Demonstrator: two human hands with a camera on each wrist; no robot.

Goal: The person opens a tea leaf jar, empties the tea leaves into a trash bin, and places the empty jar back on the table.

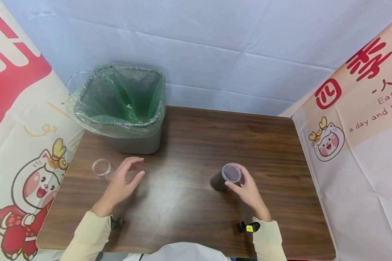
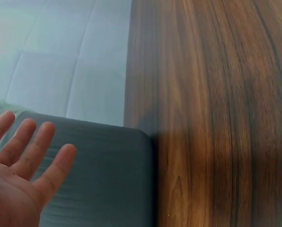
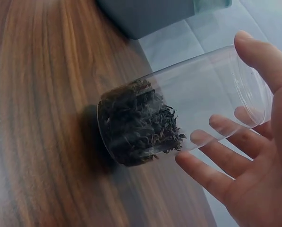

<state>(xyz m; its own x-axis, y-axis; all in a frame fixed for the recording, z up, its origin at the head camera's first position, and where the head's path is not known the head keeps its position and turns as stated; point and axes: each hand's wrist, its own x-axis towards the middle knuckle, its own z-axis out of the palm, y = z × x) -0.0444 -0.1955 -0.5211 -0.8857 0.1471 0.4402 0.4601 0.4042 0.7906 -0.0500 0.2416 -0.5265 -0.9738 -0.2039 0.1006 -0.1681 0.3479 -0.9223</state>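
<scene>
Head view: where's the clear, dark-filled jar (image 1: 224, 177)?

"Five o'clock from centre; the right hand (image 1: 249, 186) grips its top, fingers and thumb curled round."

"And the left hand (image 1: 121, 183)?"

"Eight o'clock, fingers apart, near a clear container (image 1: 104, 172)."

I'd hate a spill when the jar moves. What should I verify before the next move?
1. Right hand gripping the jar near its rim: ok.
2. Dark leaves inside the jar's lower part: ok.
3. Jar's top covered: cannot tell.
4. Left hand free: ok, fingers open, nothing visibly held.
5. Left hand not touching the clear container beside it: cannot tell.
6. Bin lined: ok, liner folded over its rim.
</scene>
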